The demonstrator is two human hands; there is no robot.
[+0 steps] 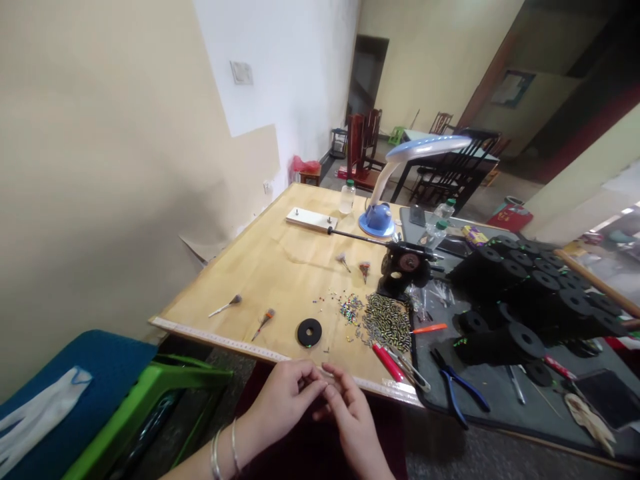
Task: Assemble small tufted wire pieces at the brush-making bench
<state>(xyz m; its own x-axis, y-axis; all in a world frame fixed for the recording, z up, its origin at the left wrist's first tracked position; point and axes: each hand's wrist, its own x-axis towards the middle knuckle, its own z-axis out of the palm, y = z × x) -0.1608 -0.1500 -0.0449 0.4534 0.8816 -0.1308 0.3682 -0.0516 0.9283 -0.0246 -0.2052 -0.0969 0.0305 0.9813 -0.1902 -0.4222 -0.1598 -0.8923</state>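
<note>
My left hand (296,395) and my right hand (349,417) meet just off the front edge of the wooden table (220,267). Fingers and thumbs are pinched together on both; whatever sits between them is too small or hidden to name. Just beyond my fingers lies a flat black ring (309,332) with a hole in its middle. To its right is a pile of small yellow-and-dark metallic pieces (386,321), beside scattered coloured bits (351,307). Small brush-like pieces lie about: one with an orange part (263,323), another with a pale stem (226,306).
A black winding device (407,263) with a long rod stands behind the pile, near a blue desk lamp (379,219). Right of it, a grey mat (475,400) bears several black spools (500,343) and blue-handled pliers (457,387). A red-handled tool (387,363) lies near the front edge.
</note>
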